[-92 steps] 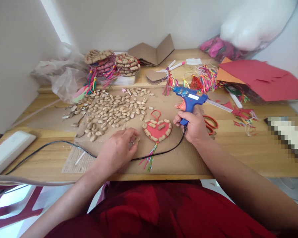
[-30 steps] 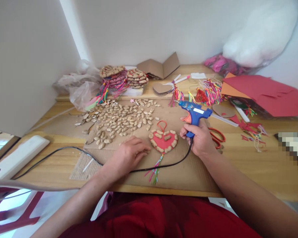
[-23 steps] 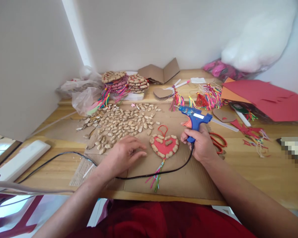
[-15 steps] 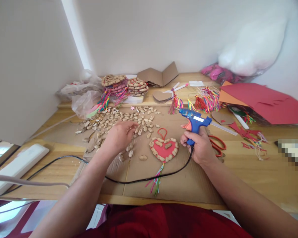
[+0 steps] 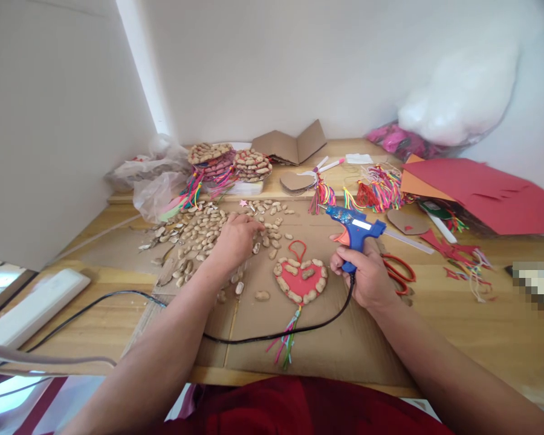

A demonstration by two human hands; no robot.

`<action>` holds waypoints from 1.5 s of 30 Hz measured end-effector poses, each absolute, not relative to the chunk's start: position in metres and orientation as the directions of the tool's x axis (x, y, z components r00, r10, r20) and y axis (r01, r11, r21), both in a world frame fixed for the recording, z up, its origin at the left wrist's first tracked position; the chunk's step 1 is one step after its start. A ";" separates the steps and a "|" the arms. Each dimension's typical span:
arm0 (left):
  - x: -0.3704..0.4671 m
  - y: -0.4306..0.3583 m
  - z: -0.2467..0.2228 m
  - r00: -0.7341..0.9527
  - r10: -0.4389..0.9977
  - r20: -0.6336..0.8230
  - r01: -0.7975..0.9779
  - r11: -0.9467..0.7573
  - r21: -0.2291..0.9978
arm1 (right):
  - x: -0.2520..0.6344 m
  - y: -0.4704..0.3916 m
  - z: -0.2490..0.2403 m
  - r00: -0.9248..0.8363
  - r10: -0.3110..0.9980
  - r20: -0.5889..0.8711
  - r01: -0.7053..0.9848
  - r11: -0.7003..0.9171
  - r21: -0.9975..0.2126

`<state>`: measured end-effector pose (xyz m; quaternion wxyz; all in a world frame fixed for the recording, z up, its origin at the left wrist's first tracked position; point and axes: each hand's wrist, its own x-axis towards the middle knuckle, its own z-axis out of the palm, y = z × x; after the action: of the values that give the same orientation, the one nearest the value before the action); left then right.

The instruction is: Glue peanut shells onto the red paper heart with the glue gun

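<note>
My right hand [image 5: 361,269] is wrapped round the handle of a blue glue gun [image 5: 356,228], its nozzle pointing up and left. A black cord runs from the handle across the cardboard [image 5: 335,344]. My left hand [image 5: 242,234] reaches into the pile of peanuts [image 5: 204,226], its fingers bent downward; whether they hold a peanut is hidden. Between the hands lies a red heart [image 5: 294,279] edged with peanuts, with more peanuts on its face, a red loop on top and a colourful tassel below. A single peanut [image 5: 262,295] lies left of it.
Red-handled scissors [image 5: 399,273] lie right of my right hand. Behind are stacked peanut ornaments [image 5: 252,165], cardboard hearts [image 5: 297,182], tassels [image 5: 381,188] and plastic bags [image 5: 156,184]. Red paper [image 5: 494,193] is at the right, a white power strip [image 5: 36,311] at the left.
My left hand has moved right and slightly forward over the peanuts. My right hand still holds the glue gun at nearly the same spot. The view has shifted slightly.
</note>
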<state>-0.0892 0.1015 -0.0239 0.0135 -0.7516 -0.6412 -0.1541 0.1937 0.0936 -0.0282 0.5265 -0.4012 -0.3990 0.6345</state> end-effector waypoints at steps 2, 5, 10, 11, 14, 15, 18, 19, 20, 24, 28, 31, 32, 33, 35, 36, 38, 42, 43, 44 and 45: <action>-0.091 0.101 -0.024 0.108 0.955 0.276 0.957 -0.175 0.232 | 0.194 0.094 -0.028 -0.124 0.988 -0.090 -0.344 -0.128 -0.930; -0.093 0.098 -0.020 0.077 0.944 0.320 0.947 -0.169 0.272 | 0.194 0.094 -0.028 -0.123 0.989 -0.087 -0.340 -0.124 -0.932; -0.099 0.096 -0.014 -0.077 0.948 0.309 0.950 -0.024 0.312 | 0.193 0.094 -0.026 -0.119 0.988 -0.104 -0.325 -0.137 -0.936; -0.102 0.096 -0.014 -0.113 0.942 0.315 0.940 -0.001 0.340 | 0.193 0.094 -0.026 -0.114 0.987 -0.110 -0.319 -0.141 -0.937; -0.111 0.097 -0.019 -0.199 0.913 0.357 0.891 0.016 0.454 | 0.193 0.093 -0.025 -0.100 0.988 -0.116 -0.313 -0.142 -0.939; -0.114 0.097 -0.021 -0.216 0.906 0.364 0.873 0.013 0.488 | 0.193 0.093 -0.026 -0.100 0.988 -0.116 -0.314 -0.142 -0.939; -0.119 0.095 -0.025 -0.238 0.903 0.357 0.845 0.011 0.535 | 0.194 0.093 -0.026 -0.105 0.988 -0.117 -0.318 -0.144 -0.937; -0.119 0.094 -0.024 -0.241 0.906 0.349 0.846 0.019 0.534 | 0.193 0.093 -0.025 -0.108 0.987 -0.118 -0.316 -0.147 -0.937; -0.118 0.093 -0.023 -0.242 0.910 0.335 0.850 0.032 0.526 | 0.193 0.093 -0.025 -0.109 0.987 -0.118 -0.314 -0.147 -0.938; -0.112 0.092 -0.015 -0.265 0.938 0.222 0.870 0.133 0.475 | 0.192 0.092 -0.022 -0.100 0.988 -0.119 -0.309 -0.145 -0.940; -0.112 0.092 -0.013 -0.285 0.938 0.196 0.852 0.154 0.501 | 0.191 0.091 -0.020 -0.092 0.987 -0.130 -0.284 -0.152 -0.947; -0.116 0.092 -0.017 -0.263 0.940 0.217 0.839 0.111 0.532 | 0.192 0.092 -0.021 -0.107 0.986 -0.125 -0.285 -0.150 -0.947; -0.117 0.092 -0.018 -0.260 0.939 0.223 0.835 0.103 0.540 | 0.193 0.092 -0.022 -0.108 0.987 -0.121 -0.296 -0.148 -0.944; -0.118 0.092 -0.019 -0.260 0.939 0.226 0.832 0.099 0.547 | 0.193 0.092 -0.023 -0.110 0.987 -0.119 -0.304 -0.148 -0.941; -0.119 0.092 -0.020 -0.269 0.935 0.231 0.827 0.101 0.553 | 0.194 0.093 -0.024 -0.109 0.987 -0.118 -0.305 -0.147 -0.941; -0.119 0.091 -0.020 -0.273 0.934 0.232 0.826 0.103 0.555 | 0.194 0.093 -0.024 -0.108 0.987 -0.118 -0.303 -0.146 -0.942; -0.119 0.091 -0.020 -0.279 0.931 0.235 0.821 0.104 0.561 | 0.194 0.093 -0.024 -0.108 0.987 -0.119 -0.303 -0.146 -0.942; -0.121 0.091 -0.021 -0.292 0.927 0.236 0.795 0.098 0.598 | 0.193 0.092 -0.021 -0.102 0.986 -0.132 -0.310 -0.158 -0.937; -0.121 0.091 -0.022 -0.296 0.927 0.233 0.788 0.099 0.608 | 0.192 0.092 -0.020 -0.100 0.986 -0.135 -0.305 -0.159 -0.939; -0.121 0.091 -0.022 -0.299 0.927 0.227 0.781 0.101 0.616 | 0.192 0.092 -0.020 -0.099 0.986 -0.134 -0.299 -0.158 -0.941; -0.120 0.091 -0.023 -0.300 0.928 0.221 0.776 0.103 0.622 | 0.192 0.092 -0.020 -0.099 0.986 -0.132 -0.294 -0.156 -0.943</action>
<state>-0.1202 0.0913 -0.0226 -0.1138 -0.5805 -0.7338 -0.3341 0.1917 0.0918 -0.0203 0.5124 -0.4334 -0.3995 0.6245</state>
